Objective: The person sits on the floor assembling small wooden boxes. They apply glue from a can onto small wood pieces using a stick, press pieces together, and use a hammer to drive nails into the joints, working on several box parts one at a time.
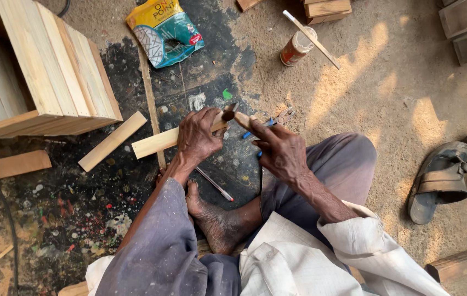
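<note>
Hands working a wood strip with a hammer on a paint-stained floor.

Left hand [198, 136] is clenched around one end of the strip [157, 142], which runs out to its left and rests on the floor; right hand [282, 151] grasps the hammer [232, 114] by its handle, head just above the strip's held end. Pliers [277, 119] lie just behind. Two more loose strips [112, 141] lie nearby, beside one crate [52, 66]. One torn pouch [163, 32] lies open, contents unclear; one jar [297, 47] carries a stick across its mouth. Two sandals [442, 178] sit well apart.
</note>
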Action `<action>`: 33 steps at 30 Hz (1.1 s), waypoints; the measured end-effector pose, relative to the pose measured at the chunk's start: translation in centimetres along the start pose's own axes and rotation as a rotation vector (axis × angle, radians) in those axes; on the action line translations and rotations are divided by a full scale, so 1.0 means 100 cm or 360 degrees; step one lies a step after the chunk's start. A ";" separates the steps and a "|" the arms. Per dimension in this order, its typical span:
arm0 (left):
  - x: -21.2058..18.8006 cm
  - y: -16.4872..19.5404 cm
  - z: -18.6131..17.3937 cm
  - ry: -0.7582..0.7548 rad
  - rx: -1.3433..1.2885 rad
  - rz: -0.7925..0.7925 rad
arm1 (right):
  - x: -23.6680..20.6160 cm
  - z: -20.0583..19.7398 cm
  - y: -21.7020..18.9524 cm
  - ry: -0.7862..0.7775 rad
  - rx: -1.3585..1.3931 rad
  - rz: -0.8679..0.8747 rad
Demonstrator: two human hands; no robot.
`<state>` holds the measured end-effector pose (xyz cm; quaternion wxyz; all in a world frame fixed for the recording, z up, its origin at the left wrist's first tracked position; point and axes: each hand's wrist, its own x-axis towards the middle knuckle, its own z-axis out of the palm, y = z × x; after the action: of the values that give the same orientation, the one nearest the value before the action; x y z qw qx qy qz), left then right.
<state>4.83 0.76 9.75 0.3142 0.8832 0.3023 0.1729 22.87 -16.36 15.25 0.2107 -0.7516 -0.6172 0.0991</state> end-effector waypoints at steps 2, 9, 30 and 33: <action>-0.001 -0.001 0.000 0.0033 0.0004 0.0045 | -0.017 0.010 0.011 0.0185 0.0321 0.0094; 0.001 0.005 -0.006 -0.0008 0.0064 0.0067 | -0.066 0.055 0.024 -0.0262 0.1129 0.0897; -0.085 0.006 -0.031 0.0120 0.0248 0.0205 | 0.031 0.080 0.009 -0.0521 0.2287 0.1460; -0.084 0.004 -0.028 0.0081 0.0295 0.0276 | 0.034 0.075 0.012 -0.0541 0.2250 0.1316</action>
<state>-2.77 -3.62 11.11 0.2073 0.9266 0.2473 0.1931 21.64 -11.75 8.36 0.4833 -0.5831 -0.1076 0.6441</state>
